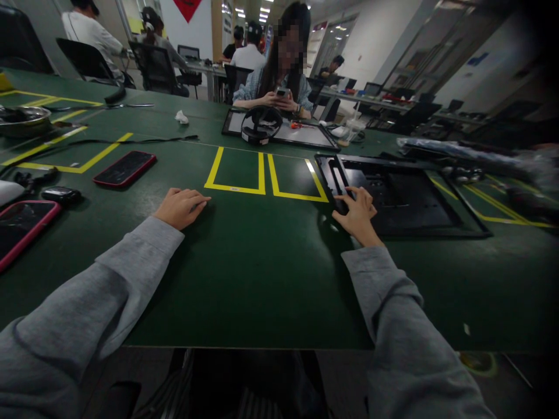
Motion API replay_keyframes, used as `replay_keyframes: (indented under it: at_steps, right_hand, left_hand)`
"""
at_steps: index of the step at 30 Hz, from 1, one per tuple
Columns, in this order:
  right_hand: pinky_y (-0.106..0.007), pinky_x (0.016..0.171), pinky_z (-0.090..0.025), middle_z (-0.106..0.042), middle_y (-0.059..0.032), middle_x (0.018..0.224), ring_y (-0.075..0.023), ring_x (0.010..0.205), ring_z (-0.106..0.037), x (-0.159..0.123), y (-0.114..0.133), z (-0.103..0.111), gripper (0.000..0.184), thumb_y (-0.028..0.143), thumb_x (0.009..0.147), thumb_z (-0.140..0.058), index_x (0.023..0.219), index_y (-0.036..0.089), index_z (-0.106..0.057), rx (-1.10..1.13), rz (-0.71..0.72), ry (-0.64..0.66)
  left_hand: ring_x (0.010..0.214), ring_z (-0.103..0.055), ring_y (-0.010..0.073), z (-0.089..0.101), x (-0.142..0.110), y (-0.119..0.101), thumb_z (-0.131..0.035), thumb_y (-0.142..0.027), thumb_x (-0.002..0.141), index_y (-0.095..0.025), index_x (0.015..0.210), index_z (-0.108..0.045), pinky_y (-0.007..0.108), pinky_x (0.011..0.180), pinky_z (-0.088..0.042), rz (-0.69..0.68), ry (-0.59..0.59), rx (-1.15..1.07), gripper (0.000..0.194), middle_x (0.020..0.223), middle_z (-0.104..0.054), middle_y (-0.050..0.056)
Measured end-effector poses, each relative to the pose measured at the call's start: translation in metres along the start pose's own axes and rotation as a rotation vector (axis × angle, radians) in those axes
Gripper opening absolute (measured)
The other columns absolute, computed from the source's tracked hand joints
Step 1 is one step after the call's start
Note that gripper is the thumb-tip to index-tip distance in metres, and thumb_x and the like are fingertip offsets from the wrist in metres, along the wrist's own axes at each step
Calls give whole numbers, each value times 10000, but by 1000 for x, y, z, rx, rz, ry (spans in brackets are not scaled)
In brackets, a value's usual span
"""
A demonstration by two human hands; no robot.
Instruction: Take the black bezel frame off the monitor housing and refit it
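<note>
My left hand point(180, 207) rests on the green table point(262, 267), fingers loosely curled and pointing right, with nothing in it. It lies just left of two yellow tape rectangles point(266, 174). My right hand point(357, 214) lies with fingers spread on the near left corner of a flat black panel frame point(402, 198) that sits on the table to the right. Both arms wear grey sleeves.
A red-cased phone point(124, 168) and a second phone point(21, 228) lie at the left, beside a small black device point(61, 194). Across the table a person holds a phone behind a flat panel point(301, 135) and a black tape roll point(261, 124). A metal bowl point(24, 119) stands far left.
</note>
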State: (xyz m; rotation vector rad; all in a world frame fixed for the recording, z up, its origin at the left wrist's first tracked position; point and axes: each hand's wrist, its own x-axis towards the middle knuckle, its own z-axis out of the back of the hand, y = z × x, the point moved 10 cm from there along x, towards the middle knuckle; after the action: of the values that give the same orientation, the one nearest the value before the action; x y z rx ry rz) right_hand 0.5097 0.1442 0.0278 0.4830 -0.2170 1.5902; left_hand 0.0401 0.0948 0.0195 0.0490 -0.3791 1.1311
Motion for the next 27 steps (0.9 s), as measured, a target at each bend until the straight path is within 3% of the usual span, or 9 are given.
replay_keyframes:
  at_steps: [3,7,13,17,19,23,27]
  right_hand:
    - [-677,1081,-349,-469,-127,1548,-443,1473,-305,0,20,-1,371,248,794,-652,1156,234,-734,30,41,11]
    - [-709,1096,-323,-488,-117,1542,-434,1481,-322,-5,76,-5,373,274,812,-670,1179,244,-730,96,138,54]
    - [-645,1033,-446,-508,-172,1536,-387,1382,-469,-33,212,-15,451,320,932,-597,1367,205,-631,296,360,261]
    - [-697,1112,-385,-405,-179,1645,-377,1464,-396,-62,305,-11,490,391,1006,-577,1449,183,-550,373,547,360]
    - [-677,1140,-378,-355,-182,1679,-353,1507,-351,-75,338,-6,531,446,1026,-564,1481,174,-519,412,617,402]
    - [-636,1202,-309,-357,-154,1692,-306,1533,-335,-88,365,14,466,436,1062,-515,1465,206,-555,403,695,364]
    - [-597,1213,-258,-429,-80,1666,-291,1517,-366,-82,347,42,397,350,1083,-466,1457,276,-579,369,708,188]
  left_hand:
    - [1108,-664,294,0,1,-3,-413,-379,1018,-271,1293,-726,492,962,-397,2,-1,-9,430,1222,-753,106]
    - [1104,-669,291,0,2,-9,-414,-390,1022,-277,1285,-728,491,959,-407,9,-11,-46,424,1225,-755,102]
    - [1137,-679,288,-2,4,-14,-422,-443,1023,-260,1267,-731,503,1014,-439,59,-23,-158,434,1224,-759,93]
    - [1118,-691,272,-7,6,-8,-443,-563,1004,-211,1337,-676,450,1012,-507,126,-83,-441,538,1236,-748,114]
    - [1112,-693,278,-10,5,1,-468,-633,973,-163,1405,-607,447,1001,-531,179,-144,-611,653,1246,-729,146]
    - [1082,-693,280,-18,1,26,-545,-678,917,-134,1465,-483,470,985,-547,298,-247,-881,774,1168,-718,148]
    - [987,-705,265,-28,1,38,-723,-600,809,-154,1457,-453,465,937,-572,356,-217,-1060,832,1106,-717,118]
